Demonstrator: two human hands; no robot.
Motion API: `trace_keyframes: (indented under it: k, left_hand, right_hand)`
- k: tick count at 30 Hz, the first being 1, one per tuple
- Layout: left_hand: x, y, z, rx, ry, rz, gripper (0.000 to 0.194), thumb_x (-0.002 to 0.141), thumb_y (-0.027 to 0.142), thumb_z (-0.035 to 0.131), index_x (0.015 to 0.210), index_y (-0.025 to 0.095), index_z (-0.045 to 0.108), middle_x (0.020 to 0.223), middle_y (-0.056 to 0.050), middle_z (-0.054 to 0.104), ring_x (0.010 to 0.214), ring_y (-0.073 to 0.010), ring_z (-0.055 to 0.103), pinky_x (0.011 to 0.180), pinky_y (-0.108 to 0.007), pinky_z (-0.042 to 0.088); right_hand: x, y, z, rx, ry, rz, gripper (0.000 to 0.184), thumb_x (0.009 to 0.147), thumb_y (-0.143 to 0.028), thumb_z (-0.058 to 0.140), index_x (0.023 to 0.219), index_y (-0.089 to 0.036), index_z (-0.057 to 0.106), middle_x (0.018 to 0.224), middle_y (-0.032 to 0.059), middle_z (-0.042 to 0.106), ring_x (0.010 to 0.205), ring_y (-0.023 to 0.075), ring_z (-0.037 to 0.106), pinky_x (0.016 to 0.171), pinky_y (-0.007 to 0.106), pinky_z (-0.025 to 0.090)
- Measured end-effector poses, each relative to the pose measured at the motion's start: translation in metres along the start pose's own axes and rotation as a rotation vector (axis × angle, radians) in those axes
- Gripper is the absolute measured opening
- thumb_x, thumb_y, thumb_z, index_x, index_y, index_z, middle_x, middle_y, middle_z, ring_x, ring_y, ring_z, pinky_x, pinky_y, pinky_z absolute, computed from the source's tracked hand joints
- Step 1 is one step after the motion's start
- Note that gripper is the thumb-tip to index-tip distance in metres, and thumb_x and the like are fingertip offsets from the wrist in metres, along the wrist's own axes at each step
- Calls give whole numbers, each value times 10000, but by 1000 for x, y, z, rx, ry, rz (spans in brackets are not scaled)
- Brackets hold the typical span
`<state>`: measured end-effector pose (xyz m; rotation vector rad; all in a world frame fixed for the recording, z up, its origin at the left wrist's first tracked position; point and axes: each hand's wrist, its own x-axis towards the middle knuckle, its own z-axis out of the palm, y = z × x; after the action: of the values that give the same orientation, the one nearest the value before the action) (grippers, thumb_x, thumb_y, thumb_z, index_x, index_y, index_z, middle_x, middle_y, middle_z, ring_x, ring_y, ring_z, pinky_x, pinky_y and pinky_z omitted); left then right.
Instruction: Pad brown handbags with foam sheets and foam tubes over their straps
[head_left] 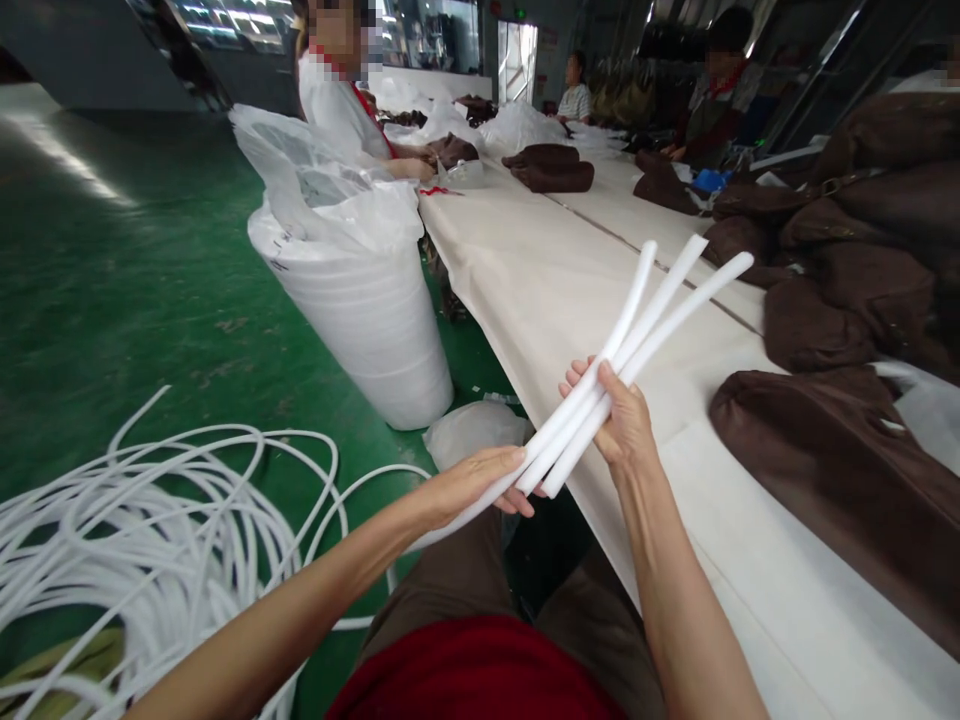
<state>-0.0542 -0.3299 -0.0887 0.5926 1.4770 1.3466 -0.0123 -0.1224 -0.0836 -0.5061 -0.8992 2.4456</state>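
Note:
A small bundle of white foam rods slants up to the right in front of me, over the near edge of the table. My right hand is wrapped round the middle of the bundle, thumb on top. Lower down, my left hand closes on the rods near their bottom ends. Two cut ends show just beside its fingers, while one strand runs on beneath the left wrist. The upper ends fan apart, free of either hand. Loose coils of the same white foam cord lie on the floor at the left.
A long table with a pale cover stretches away on the right. Brown bags line its right side. A tall plastic-wrapped white roll stands by its left edge, near a co-worker. Other people are farther back.

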Motion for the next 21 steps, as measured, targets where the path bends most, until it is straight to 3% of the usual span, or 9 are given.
trace_keyframes:
  k: [3, 9, 11, 13, 15, 17, 19, 21]
  left_hand:
    - [-10, 0, 0, 52, -17, 12, 465, 908, 569, 529, 969, 137, 688, 1006, -124, 717, 714, -162, 670, 677, -250, 509]
    - [-8, -1, 6, 75, 69, 66, 397, 889, 506, 539, 808, 133, 646, 751, -45, 657, 578, -118, 570, 565, -220, 439]
    - [1, -10, 10, 15, 191, 71, 316, 825, 439, 606, 730, 139, 628, 632, -7, 598, 504, -102, 504, 492, -208, 378]
    - [14, -20, 9, -87, 393, 81, 240, 753, 347, 635, 631, 149, 581, 515, 33, 494, 435, -78, 402, 421, -191, 270]
    - [26, -23, -1, -198, 579, 103, 217, 715, 304, 605, 577, 163, 514, 445, 71, 357, 390, -55, 282, 391, -181, 164]
    - [31, -15, -23, -287, 682, 143, 200, 707, 310, 550, 583, 181, 460, 442, 99, 254, 374, -44, 191, 384, -170, 117]
    - [31, 4, -51, -376, 764, 196, 196, 688, 305, 530, 588, 196, 402, 453, 116, 196, 367, -36, 146, 375, -158, 113]
    - [27, 30, -74, -451, 828, 259, 203, 682, 294, 534, 601, 198, 374, 461, 119, 202, 359, -28, 155, 366, -143, 133]
  right_hand:
    - [5, -5, -2, 8, 38, -41, 353, 670, -288, 867, 916, -134, 668, 874, 93, 740, 849, 234, 720, 801, 404, 622]
    - [8, -8, 0, 38, 69, -63, 354, 662, -275, 867, 909, -135, 656, 892, 99, 739, 883, 243, 714, 784, 411, 620]
    - [6, -6, 5, 33, 70, -70, 357, 661, -280, 868, 907, -138, 653, 875, 86, 730, 848, 227, 707, 775, 403, 618]
    - [-3, -2, 11, 36, 28, -66, 331, 673, -284, 862, 886, -142, 650, 805, 46, 700, 752, 182, 683, 747, 367, 612]
    - [-19, -2, 12, 56, -42, -52, 289, 713, -287, 836, 881, -146, 648, 746, 7, 646, 668, 133, 632, 710, 317, 596]
    - [-38, -10, 2, 119, -75, -57, 271, 730, -284, 826, 882, -149, 646, 715, -22, 591, 617, 90, 577, 654, 245, 564]
    - [-54, -26, -16, 209, -29, -142, 294, 698, -263, 850, 878, -155, 644, 699, -48, 549, 585, 54, 531, 597, 170, 523]
    - [-63, -41, -33, 231, 86, -316, 338, 692, -254, 855, 949, -177, 650, 714, -60, 549, 595, 46, 530, 608, 159, 520]
